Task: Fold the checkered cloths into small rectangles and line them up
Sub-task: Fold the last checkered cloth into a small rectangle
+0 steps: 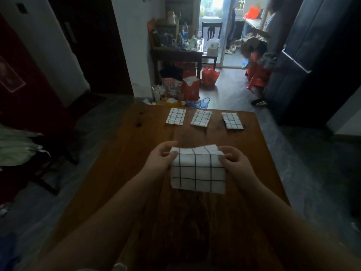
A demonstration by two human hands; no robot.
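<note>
Scene: a person folds a checkered cloth (197, 170) above a wooden surface (121, 169).
Hands: left hand (161, 159) and right hand (235, 163) each pinch a side edge at the fold.
Handling: looks light, limp, prone to sag; best taken at corners.
Count: four cloths, three folded (175, 116) (201, 117) (232, 120) lined up at 12 o'clock.

Bare counter (136, 153) open between my grip and three folded cloths (201, 118) lined ahead; both sides clear too.
</note>
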